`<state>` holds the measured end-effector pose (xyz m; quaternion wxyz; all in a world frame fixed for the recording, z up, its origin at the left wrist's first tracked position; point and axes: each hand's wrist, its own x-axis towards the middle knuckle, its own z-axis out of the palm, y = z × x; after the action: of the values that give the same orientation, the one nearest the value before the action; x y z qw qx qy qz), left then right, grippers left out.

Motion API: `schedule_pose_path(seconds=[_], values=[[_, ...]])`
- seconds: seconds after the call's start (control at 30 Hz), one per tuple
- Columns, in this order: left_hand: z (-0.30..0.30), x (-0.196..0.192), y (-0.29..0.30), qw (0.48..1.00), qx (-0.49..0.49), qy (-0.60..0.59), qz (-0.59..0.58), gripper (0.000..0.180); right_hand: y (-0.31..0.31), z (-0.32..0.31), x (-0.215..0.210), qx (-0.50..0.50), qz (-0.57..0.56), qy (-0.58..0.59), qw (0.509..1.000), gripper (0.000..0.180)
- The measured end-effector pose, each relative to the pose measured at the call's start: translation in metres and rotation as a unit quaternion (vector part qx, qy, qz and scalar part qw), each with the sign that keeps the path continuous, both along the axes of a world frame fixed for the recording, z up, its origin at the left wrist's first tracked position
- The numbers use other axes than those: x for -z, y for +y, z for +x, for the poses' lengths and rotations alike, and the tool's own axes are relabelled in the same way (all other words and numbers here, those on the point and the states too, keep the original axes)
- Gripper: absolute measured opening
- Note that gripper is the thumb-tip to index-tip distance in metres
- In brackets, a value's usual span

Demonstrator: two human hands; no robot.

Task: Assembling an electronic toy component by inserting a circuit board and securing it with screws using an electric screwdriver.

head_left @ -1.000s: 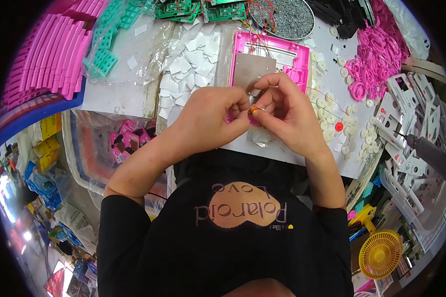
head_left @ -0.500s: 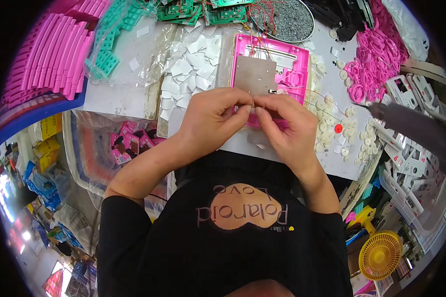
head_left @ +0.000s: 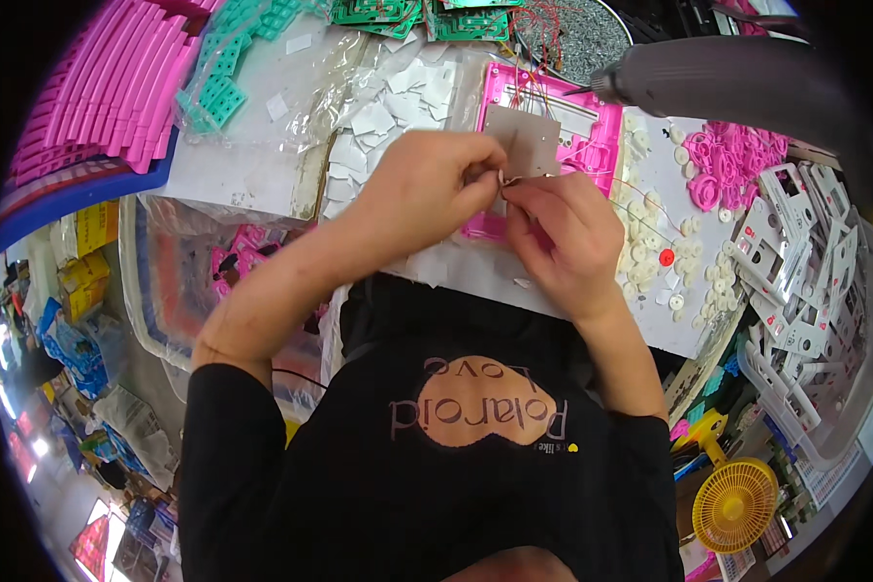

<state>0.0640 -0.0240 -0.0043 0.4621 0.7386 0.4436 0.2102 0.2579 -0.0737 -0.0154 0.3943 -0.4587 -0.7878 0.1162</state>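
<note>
My left hand [head_left: 436, 182] is closed in a pinch over the near part of a pink plastic housing [head_left: 606, 145]. Against its fingertips, my right hand [head_left: 567, 233] is pinching too. Between them is something small and thin, too small to make out. A flat grey metal plate [head_left: 526, 141] lies on the housing, just beyond my fingers. Thin red and dark wires [head_left: 526, 89] run from the housing's far end. A dark cylindrical tool with a thin tip, seemingly a power screwdriver [head_left: 708, 73], hangs over the housing's far right corner.
White paper pieces [head_left: 398, 102] lie left of the housing, with turquoise plastic parts [head_left: 218, 97] and stacked pink parts [head_left: 116, 87] beyond. Green circuit boards [head_left: 470, 24] and a tray of small metal pieces [head_left: 592, 44] sit behind. White round parts [head_left: 640, 242] are on the right.
The dark tool has swung left, from the right side to above the housing. My left hand has risen slightly and turned, while both hands stay pinched together. The whole view has shifted a little.
</note>
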Motion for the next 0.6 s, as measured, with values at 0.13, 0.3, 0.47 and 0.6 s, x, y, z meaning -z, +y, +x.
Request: schedule_pose_path(seconds=[0.13,0.3,0.47,0.6], values=[[0.001,0.010,0.026,0.954,0.158,0.031,0.253,0.011,0.004,0.006,-0.011,-0.055,-0.021,-0.115,0.992,0.024],[0.001,0.005,0.051,0.880,0.274,0.034,0.387,0.007,0.008,0.006,-0.008,-0.092,-0.004,-0.167,0.982,0.025],[-0.001,0.012,0.046,0.901,0.271,0.049,0.335,0.013,0.010,0.005,-0.007,-0.093,0.029,-0.215,0.972,0.018],[-0.005,0.018,0.029,0.959,0.164,0.023,0.229,0.009,0.012,0.007,-0.011,-0.098,0.040,-0.212,0.971,0.020]])
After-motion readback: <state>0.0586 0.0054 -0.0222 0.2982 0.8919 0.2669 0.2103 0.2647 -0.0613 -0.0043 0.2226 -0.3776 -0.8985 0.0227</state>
